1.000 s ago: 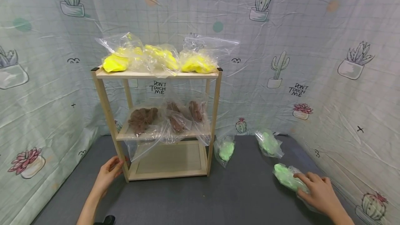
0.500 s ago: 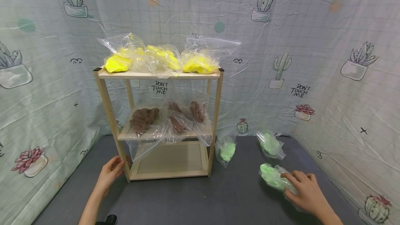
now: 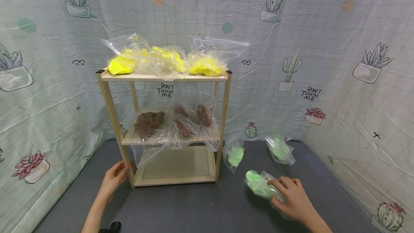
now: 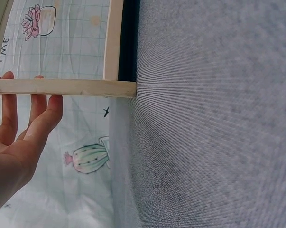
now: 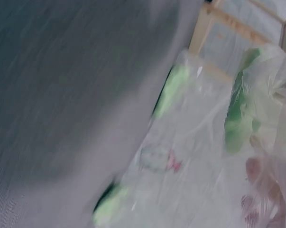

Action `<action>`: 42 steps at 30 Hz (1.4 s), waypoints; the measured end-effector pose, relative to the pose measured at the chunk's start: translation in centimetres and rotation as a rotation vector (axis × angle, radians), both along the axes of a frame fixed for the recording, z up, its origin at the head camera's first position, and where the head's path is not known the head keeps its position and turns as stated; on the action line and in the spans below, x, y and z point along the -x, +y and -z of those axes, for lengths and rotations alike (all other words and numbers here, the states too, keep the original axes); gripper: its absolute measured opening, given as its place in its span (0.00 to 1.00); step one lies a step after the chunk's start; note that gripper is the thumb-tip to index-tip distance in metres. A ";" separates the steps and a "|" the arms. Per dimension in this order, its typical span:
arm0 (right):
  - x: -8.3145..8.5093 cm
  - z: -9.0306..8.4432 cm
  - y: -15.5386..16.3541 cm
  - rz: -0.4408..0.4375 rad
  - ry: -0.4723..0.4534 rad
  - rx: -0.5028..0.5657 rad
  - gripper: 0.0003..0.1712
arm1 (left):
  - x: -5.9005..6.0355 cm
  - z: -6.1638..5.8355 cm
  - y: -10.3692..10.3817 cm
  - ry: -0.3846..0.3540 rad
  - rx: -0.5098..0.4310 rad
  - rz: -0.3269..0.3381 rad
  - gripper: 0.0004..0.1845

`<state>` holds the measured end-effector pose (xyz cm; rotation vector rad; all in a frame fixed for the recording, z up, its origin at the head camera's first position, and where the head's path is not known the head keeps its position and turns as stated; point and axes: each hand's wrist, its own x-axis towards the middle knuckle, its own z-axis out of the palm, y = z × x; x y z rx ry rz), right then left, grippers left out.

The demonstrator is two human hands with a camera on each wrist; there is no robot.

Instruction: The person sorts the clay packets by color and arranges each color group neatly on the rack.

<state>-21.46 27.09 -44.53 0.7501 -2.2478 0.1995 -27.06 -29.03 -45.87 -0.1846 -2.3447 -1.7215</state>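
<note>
My left hand (image 3: pixel 113 179) holds the left front leg (image 3: pixel 121 150) of a wooden shelf rack (image 3: pixel 129 78) near its base. In the left wrist view, fingers (image 4: pixel 38 128) reach to the leg from both sides of it. My right hand (image 3: pixel 292 197) grips a clear plastic bag with a light green lump (image 3: pixel 258 183) by its near end, above the dark table right of the rack. The right wrist view is blurred; the same green bag (image 5: pixel 237 118) hangs from the fingers there. Two similar green bags lie behind it, one beside the rack (image 3: pixel 234 156), one farther right (image 3: pixel 279 149).
On the rack's top board sit bags of yellow lumps (image 3: pixel 207 67). Bags of brown lumps (image 3: pixel 147 123) fill the middle board, their plastic hanging over its edge. The bottom board (image 3: pixel 178 164) is bare. A cactus-print curtain (image 3: pixel 323 28) encloses the grey table (image 3: pixel 194 211).
My right hand has carried the green bag leftward across the table, toward the rack. My left hand stays at the rack's leg.
</note>
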 end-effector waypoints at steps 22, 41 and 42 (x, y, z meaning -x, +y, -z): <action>0.6 0.8 -10.4 0.001 0.044 0.061 0.19 | -0.1 -0.4 0.0 -0.033 0.011 0.003 0.20; 2.6 0.5 -20.0 0.093 0.038 0.128 0.20 | 0.0 -0.1 0.1 0.002 -0.019 0.006 0.18; 2.8 0.7 -20.4 0.101 0.041 0.121 0.20 | 0.0 -0.1 0.1 0.001 -0.020 0.005 0.18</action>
